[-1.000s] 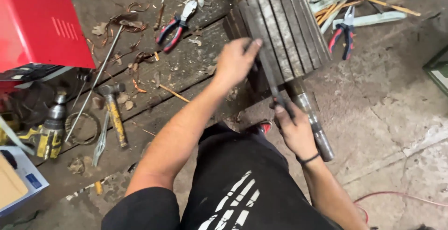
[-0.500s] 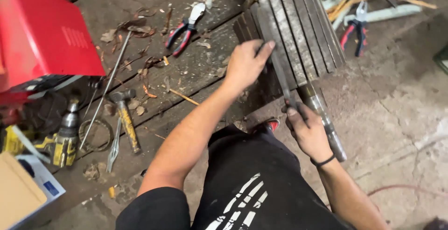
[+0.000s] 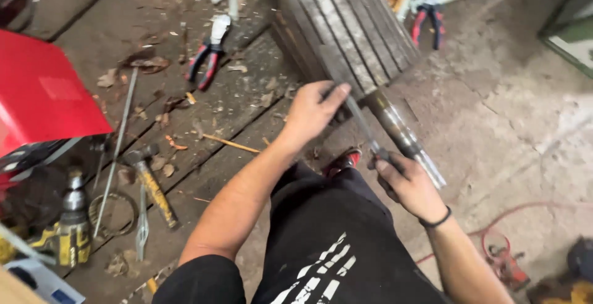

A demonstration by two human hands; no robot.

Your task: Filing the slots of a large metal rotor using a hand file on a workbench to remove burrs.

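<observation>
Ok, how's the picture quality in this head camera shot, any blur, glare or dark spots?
In the head view, daylight is soft and even, with no harsh glare. The left hand and right hand on the thin rod look slightly smeared by motion. The slotted rotor is fairly crisp. The bottom-left corner by the yellow drill sits in shadow, and wide-angle stretch shows toward the edges.

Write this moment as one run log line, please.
left hand: on slotted rotor | right hand: holds thin blade | shaft: between hands
</observation>
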